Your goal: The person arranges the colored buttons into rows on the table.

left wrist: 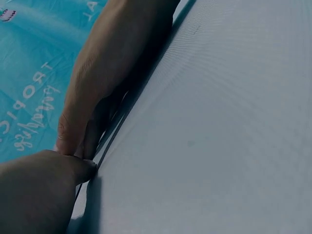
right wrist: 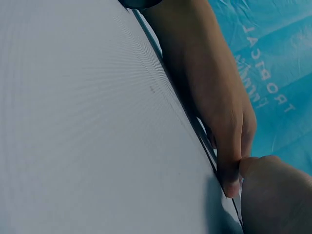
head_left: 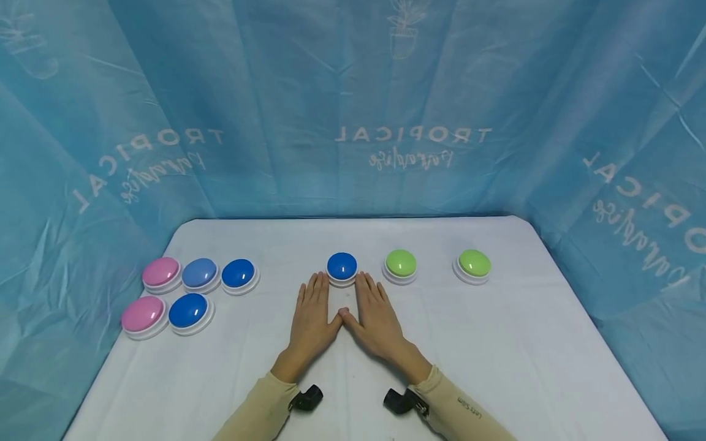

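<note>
Both hands lie flat on the white table with straight fingers. My left hand [head_left: 313,315] rests just in front of a dark blue domed push button [head_left: 342,266], its fingertips by the button's left side. On the other side, my right hand [head_left: 378,318] has its fingertips at the button's right edge. The two thumbs meet below the button, forming a triangle with the index fingers. Whether the fingertips touch the white base is hard to tell. In the wrist views the left hand [left wrist: 39,187] and right hand [right wrist: 278,192] show the thumbs meeting low over the cloth.
Right of the hands stand two green buttons [head_left: 401,263] [head_left: 475,263]. At the table's left are two pink buttons [head_left: 161,271] [head_left: 142,313], a light blue button [head_left: 200,273] and two dark blue buttons [head_left: 238,274] [head_left: 189,310]. Blue curtains [head_left: 353,184] enclose the table [head_left: 496,367].
</note>
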Demonstrator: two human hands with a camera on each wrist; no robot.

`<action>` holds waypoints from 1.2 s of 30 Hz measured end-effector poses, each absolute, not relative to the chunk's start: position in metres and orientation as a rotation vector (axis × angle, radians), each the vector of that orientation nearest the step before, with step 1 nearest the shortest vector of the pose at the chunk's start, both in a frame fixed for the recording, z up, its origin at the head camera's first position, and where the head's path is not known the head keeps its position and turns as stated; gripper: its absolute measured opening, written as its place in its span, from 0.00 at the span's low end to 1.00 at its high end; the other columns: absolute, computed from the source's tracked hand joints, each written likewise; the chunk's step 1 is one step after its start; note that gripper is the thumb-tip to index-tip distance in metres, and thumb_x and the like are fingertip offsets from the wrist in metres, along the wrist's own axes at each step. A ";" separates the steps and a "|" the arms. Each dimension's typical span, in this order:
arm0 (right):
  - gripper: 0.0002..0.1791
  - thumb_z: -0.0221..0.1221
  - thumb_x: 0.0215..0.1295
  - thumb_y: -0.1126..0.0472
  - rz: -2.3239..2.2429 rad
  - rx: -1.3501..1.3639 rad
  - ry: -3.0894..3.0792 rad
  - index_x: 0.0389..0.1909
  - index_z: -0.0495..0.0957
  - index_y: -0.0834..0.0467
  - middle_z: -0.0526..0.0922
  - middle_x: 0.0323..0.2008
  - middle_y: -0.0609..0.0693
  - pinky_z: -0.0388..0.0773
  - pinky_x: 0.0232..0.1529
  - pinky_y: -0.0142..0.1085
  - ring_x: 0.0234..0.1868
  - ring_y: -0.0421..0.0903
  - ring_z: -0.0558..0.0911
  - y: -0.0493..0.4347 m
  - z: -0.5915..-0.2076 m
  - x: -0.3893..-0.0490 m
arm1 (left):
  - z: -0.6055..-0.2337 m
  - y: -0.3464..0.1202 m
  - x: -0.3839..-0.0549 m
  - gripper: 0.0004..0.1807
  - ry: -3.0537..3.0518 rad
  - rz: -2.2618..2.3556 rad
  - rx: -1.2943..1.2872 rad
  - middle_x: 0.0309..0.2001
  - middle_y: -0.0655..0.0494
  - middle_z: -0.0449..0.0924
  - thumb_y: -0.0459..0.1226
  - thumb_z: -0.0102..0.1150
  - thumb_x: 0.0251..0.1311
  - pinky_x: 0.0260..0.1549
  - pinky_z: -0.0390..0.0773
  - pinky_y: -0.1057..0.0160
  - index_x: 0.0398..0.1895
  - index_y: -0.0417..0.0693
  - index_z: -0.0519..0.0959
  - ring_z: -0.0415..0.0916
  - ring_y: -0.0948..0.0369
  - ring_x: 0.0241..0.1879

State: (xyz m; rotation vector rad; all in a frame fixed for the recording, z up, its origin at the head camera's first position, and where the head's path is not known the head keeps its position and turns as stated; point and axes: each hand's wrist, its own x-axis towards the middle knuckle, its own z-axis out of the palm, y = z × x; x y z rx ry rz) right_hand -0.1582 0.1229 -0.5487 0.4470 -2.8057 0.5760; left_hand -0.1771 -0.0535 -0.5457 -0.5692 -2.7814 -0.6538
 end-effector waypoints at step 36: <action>0.43 0.49 0.78 0.37 0.441 0.981 -2.793 0.81 0.59 0.63 0.60 0.82 0.58 0.55 0.83 0.49 0.84 0.53 0.56 0.067 -0.549 -0.121 | -0.549 -0.126 -0.119 0.40 -2.722 -0.671 -0.479 0.76 0.36 0.68 0.48 0.66 0.66 0.76 0.59 0.37 0.74 0.31 0.70 0.61 0.39 0.78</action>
